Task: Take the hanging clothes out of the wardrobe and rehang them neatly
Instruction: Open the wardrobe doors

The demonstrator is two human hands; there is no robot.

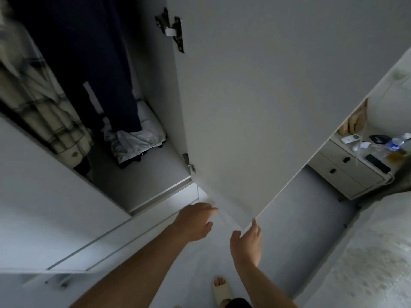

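Observation:
The white wardrobe door (255, 107) stands swung out in front of me. My right hand (246, 238) grips its lower corner, fingers on the edge. My left hand (195, 221) reaches toward the bottom of the door near the wardrobe base, fingers relaxed, holding nothing. Inside the wardrobe hang a dark navy garment (89, 63) and a cream plaid coat (40, 103) to its left. A crumpled white garment (133, 138) lies on the wardrobe floor (138, 183).
A white bedside cabinet (347, 172) with a remote, bottle and phone on top stands at the right. A bed with a light cover (367, 252) fills the lower right. My slippered foot (222, 290) is on the grey floor. A closed wardrobe door (44, 207) is at the left.

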